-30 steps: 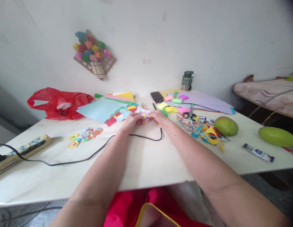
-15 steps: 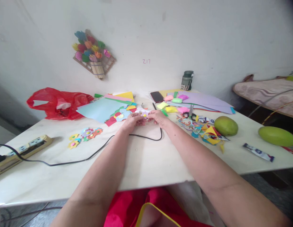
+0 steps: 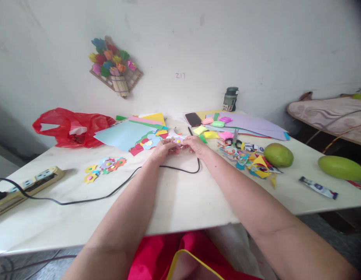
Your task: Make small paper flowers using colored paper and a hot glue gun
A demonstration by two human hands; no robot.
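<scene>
Between my two hands is a small light purple paper flower [image 3: 178, 140] with a yellow dot at its centre. My left hand [image 3: 165, 150] pinches its left side, and my right hand [image 3: 195, 145] pinches its right side; the fingers partly cover it. Just left of my hands lie cut paper shapes [image 3: 148, 142] in red, green, yellow and pale blue. Nearer the left of the table rests a group of paper flowers [image 3: 107, 165] with coloured centres. A black cable [image 3: 180, 168] runs on the table beneath my wrists.
On the left are a red plastic bag [image 3: 72, 126] and a power strip [image 3: 40, 182]. To the right lie clay packets [image 3: 211, 135], scissors [image 3: 235, 142], paper scraps [image 3: 259, 163], green mangoes [image 3: 278, 155] and a tube [image 3: 318, 187]. A phone [image 3: 193, 119] and a bottle [image 3: 230, 99] are at the back.
</scene>
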